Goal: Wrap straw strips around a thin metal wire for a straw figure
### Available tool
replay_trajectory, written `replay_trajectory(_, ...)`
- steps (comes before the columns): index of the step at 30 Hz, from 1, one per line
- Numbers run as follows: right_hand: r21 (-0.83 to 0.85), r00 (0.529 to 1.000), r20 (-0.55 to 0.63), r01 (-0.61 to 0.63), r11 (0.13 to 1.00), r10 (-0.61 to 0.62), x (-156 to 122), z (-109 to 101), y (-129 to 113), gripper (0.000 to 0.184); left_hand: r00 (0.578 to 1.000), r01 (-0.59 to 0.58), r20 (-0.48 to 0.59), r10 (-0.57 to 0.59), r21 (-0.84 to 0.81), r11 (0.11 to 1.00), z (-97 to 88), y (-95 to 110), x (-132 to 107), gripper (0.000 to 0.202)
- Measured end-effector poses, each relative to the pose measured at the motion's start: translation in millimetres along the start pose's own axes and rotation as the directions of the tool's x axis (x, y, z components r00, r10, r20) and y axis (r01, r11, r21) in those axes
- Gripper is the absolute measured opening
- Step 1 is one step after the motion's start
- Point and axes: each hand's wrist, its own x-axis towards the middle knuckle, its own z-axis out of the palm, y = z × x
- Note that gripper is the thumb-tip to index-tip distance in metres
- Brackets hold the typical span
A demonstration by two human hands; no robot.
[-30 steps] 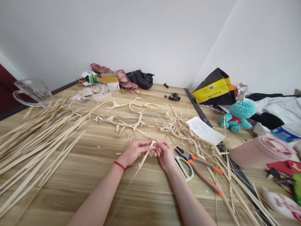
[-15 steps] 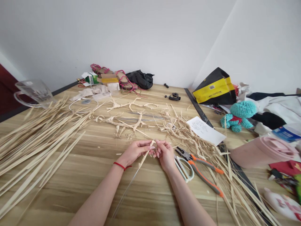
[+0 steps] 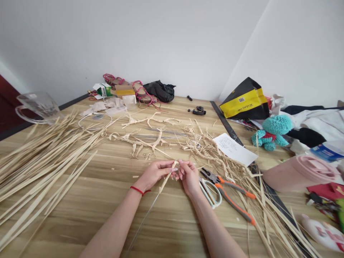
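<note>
Your left hand (image 3: 154, 174) and right hand (image 3: 189, 178): 2
Straw piece between your hands (image 3: 166, 177): 1
Woven straw figures (image 3: 137, 141): 2
Pliers (image 3: 231, 195): 1
Scissors (image 3: 210, 192): 1
Glass pitcher (image 3: 39, 107): 1
Pink-strapped sandals (image 3: 142, 92): 2
Crocheted toy (image 3: 271, 132): 1
Handwritten note (image 3: 235, 149): 1
Yellow-and-black bag (image 3: 244, 100): 1
Black plastic bag (image 3: 159, 91): 1
Red wrist cord (image 3: 137, 190): 1

Wood-grain desk (image 3: 80, 225) | left: heaped split straw strips (image 3: 45, 168), glass pitcher (image 3: 39, 107) far | centre: woven straw figures (image 3: 142, 140) | near right: white scissors (image 3: 211, 193), orange-handled pliers (image 3: 233, 199) | far right: handwritten paper note (image 3: 235, 149)
</note>
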Motion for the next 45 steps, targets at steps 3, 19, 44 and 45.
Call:
replay_trajectory(3,-0.008,1.000,0.018,-0.005,1.000,0.005,-0.3,0.3,-1.2,0.027,1.000,-0.003,0.009,0.003,0.003,1.000,0.6,0.7,-0.3,0.038)
replay_trajectory(19,-0.331,0.972,-0.063,0.195,0.923,-0.228,-0.2,-1.4,7.7,0.025,0.999,0.004,-0.046,-0.001,0.058,0.998,-2.7,-5.3,2.0,0.042)
replay_trajectory(44,-0.095,0.996,0.043,0.085,0.992,-0.081,1.6,-1.0,-0.4,0.031,1.000,0.012,-0.008,-0.012,0.054,0.998,-0.9,-5.7,2.9,0.044)
replay_trajectory(45,-0.065,0.997,0.049,0.062,0.996,-0.059,1.8,-0.8,-1.5,0.031,1.000,0.017,0.011,-0.018,0.049,0.999,0.6,-5.0,2.7,0.042)
